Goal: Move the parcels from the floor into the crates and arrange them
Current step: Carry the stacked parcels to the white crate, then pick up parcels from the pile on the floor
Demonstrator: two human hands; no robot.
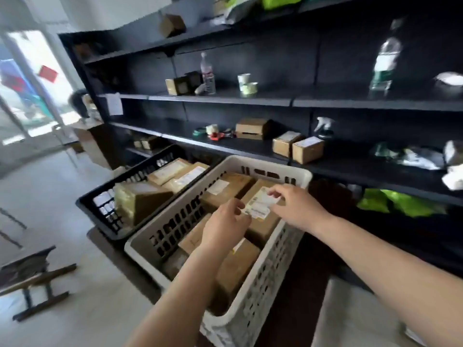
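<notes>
At the centre of the frame, my left hand (226,221) and right hand (295,209) reach into the white perforated plastic crate (253,304). The fingers of both pinch the white label on a brown cardboard parcel (263,222) lying inside it, among other parcels. A black plastic crate (100,214) with parcels stands just left.

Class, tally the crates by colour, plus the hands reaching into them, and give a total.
White crate: 1
Black crate: 1
Hands, both over the white crate's parcels, left hand and right hand: 2
Total: 4
</notes>
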